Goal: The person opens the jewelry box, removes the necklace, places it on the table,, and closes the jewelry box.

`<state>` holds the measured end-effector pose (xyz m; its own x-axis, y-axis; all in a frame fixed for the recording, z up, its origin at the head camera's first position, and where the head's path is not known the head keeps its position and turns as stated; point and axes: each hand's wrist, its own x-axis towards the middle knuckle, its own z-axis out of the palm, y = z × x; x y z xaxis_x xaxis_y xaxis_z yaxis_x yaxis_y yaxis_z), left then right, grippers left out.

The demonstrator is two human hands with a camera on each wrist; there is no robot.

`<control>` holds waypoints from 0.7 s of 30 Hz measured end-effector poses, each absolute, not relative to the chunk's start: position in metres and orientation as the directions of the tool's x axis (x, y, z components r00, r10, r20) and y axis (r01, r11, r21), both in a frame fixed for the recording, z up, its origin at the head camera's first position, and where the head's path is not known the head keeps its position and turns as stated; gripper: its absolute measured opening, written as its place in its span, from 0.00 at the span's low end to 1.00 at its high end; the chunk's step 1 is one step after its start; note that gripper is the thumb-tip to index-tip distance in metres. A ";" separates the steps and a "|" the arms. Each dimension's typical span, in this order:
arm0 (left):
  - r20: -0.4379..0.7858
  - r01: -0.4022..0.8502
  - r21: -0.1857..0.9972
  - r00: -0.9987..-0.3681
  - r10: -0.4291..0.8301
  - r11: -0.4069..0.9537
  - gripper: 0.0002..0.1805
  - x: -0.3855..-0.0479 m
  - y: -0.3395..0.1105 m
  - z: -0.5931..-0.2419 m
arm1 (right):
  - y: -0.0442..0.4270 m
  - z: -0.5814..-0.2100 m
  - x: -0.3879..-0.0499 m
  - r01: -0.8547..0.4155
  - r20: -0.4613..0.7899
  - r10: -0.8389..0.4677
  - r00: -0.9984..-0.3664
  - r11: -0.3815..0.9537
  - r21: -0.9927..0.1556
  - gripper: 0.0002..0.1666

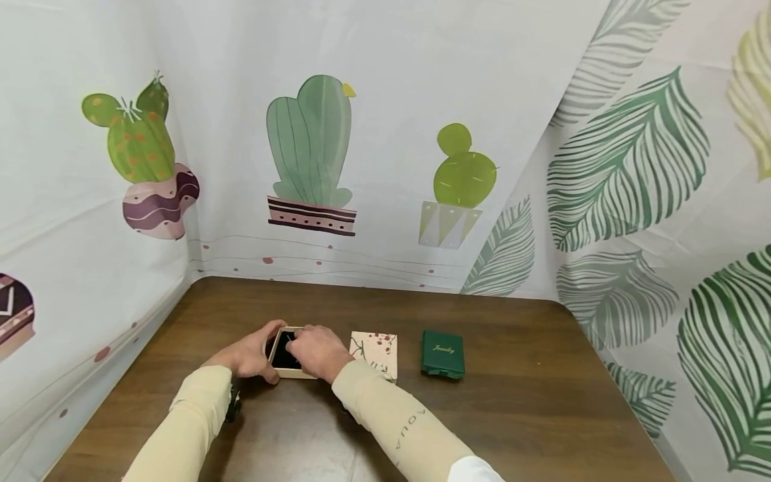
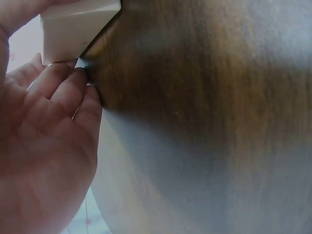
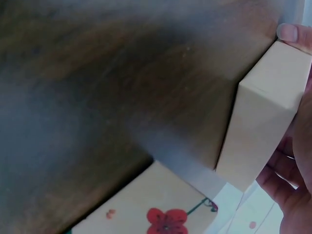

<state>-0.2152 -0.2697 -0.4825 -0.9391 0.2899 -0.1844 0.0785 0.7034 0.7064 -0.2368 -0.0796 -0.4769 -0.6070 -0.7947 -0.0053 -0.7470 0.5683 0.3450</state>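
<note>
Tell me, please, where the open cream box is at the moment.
In the head view, the cream box sits left of centre on the table, between the left hand and right hand, left of the flower-printed square.

Left hand (image 1: 248, 355) grips; right hand (image 1: 319, 351) perhaps pinches.

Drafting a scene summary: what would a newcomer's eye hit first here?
Probably the large printed cactus, left of centre on the back cloth. Next, the dark green box lettered "Jewelry", right of the flower-printed cream square. Then the black-lined open box, left of that square, with the left hand gripping it and the right hand over it.
</note>
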 end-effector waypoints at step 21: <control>-0.155 0.112 0.712 -0.938 0.311 0.693 0.61 -0.214 -0.271 -0.483 | -0.076 -0.476 -0.243 -0.775 -0.011 -0.814 -0.581 0.549 0.313 0.07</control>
